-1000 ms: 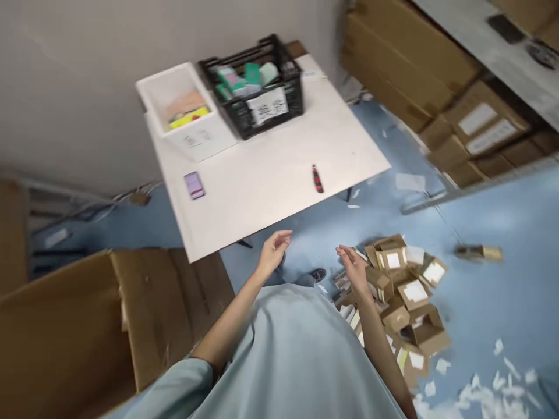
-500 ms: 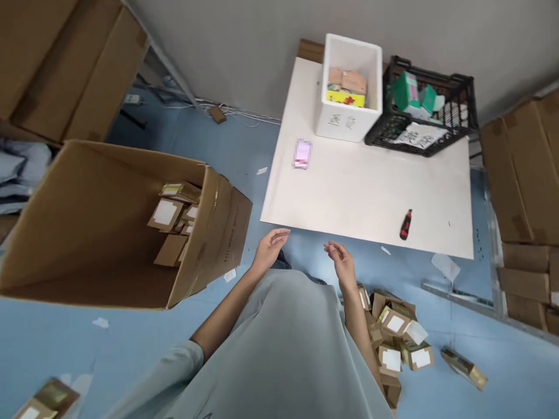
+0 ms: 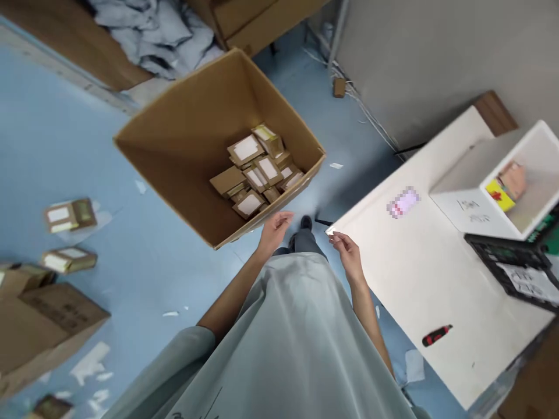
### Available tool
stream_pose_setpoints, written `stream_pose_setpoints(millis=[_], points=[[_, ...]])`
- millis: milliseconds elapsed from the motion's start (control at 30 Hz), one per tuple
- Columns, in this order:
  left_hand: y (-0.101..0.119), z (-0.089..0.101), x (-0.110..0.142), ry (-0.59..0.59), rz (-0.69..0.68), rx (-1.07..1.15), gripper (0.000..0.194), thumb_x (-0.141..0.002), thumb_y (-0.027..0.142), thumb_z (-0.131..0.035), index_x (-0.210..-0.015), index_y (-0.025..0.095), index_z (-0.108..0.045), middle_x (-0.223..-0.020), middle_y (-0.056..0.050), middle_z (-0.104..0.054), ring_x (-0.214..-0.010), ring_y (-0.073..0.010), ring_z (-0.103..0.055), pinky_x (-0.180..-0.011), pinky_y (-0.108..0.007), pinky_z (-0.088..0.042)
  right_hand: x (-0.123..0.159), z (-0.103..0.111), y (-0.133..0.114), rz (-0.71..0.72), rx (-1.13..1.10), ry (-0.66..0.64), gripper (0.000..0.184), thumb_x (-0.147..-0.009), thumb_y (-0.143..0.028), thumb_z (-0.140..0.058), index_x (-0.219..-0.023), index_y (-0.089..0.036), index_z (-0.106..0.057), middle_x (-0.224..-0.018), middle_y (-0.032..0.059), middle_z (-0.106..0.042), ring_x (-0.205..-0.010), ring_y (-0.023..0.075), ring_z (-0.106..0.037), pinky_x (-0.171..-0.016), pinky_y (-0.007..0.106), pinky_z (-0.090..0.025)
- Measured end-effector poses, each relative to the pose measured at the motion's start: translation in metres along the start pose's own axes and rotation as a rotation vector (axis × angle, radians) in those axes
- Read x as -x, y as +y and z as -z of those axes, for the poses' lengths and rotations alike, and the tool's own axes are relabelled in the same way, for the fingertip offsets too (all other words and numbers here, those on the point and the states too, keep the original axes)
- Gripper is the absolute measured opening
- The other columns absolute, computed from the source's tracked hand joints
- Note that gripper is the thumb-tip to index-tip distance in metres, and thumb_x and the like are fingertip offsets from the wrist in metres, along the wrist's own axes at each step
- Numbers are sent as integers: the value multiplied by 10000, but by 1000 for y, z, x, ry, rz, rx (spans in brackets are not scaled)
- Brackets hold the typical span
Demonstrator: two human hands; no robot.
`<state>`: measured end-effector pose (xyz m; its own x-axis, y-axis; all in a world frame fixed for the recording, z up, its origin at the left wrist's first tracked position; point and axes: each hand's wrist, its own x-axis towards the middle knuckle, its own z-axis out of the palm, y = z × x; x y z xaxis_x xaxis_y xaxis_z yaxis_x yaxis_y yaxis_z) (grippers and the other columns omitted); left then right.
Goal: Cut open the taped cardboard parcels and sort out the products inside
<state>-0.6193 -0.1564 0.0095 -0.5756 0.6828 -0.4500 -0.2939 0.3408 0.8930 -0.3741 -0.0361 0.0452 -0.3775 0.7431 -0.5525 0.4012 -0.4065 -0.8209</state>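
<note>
My left hand (image 3: 273,234) is in the air beside the near edge of a large cardboard box (image 3: 183,198), its fingers stretched out and holding nothing. Inside that box lie several small brown cartons (image 3: 247,150) with white labels, heaped toward one side. My right hand (image 3: 349,256) hovers by the corner of a white table (image 3: 393,262), fingers apart and lightly bent, with nothing in them. Whether its fingertips touch the table corner I cannot tell. On the table lies a red and black box cutter (image 3: 437,336) and a blurred-out pinkish phone-sized thing (image 3: 402,202).
A white bin (image 3: 471,198) with small packages and a black crate (image 3: 515,273) stand on the table. On the blue floor at left are loose labelled cartons (image 3: 70,214), another cardboard box (image 3: 52,331) and paper scraps (image 3: 91,362). Grey cloth (image 3: 161,35) is piled behind the large box.
My view has turned left: the large box is now ahead of me and the table at my right. Both hands stay raised and hold nothing.
</note>
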Motion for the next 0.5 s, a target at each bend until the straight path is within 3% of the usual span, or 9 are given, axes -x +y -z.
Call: stream_pose_setpoints(millis=[133, 233, 367, 500], points=[[-17, 48, -6, 205, 91, 3, 320, -923, 435, -729, -1155, 219, -770, -1281, -108, -822, -1216, -285, -769, -1174, -479, -563, -65, -36, -22, 2, 91, -178, 597, -881, -740, -779, -1192, -231, -808, -1211, 138, -863, -1153, 340, -795, -1102, 545, -590], [-28, 73, -9, 341, 198, -69, 269, -937, 387, -696, -1135, 221, -767, -1253, -102, -824, -1202, -274, -764, -1153, -461, -571, -119, -67, -41, 8, 116, -270, 612, -858, -748, -794, -1179, -227, -811, -1190, 139, -865, -1160, 348, -798, -1124, 554, -591], [-36, 91, -22, 481, 330, -199, 199, -945, 348, -682, -1073, 216, -760, -1152, -99, -831, -1103, -264, -770, -1112, -461, -587, -186, -108, -61, 30, 147, -369, 584, -847, -718, -795, -1165, -228, -809, -1168, 131, -866, -1147, 341, -805, -1142, 551, -590], [-40, 99, -44, 515, 446, -344, 198, -971, 321, -653, -1103, 220, -760, -1120, -110, -834, -1041, -279, -782, -1083, -452, -588, -237, -142, -67, 46, 239, -452, 474, -867, -622, -774, -1136, -233, -808, -1171, 131, -861, -1149, 324, -801, -1145, 526, -586]])
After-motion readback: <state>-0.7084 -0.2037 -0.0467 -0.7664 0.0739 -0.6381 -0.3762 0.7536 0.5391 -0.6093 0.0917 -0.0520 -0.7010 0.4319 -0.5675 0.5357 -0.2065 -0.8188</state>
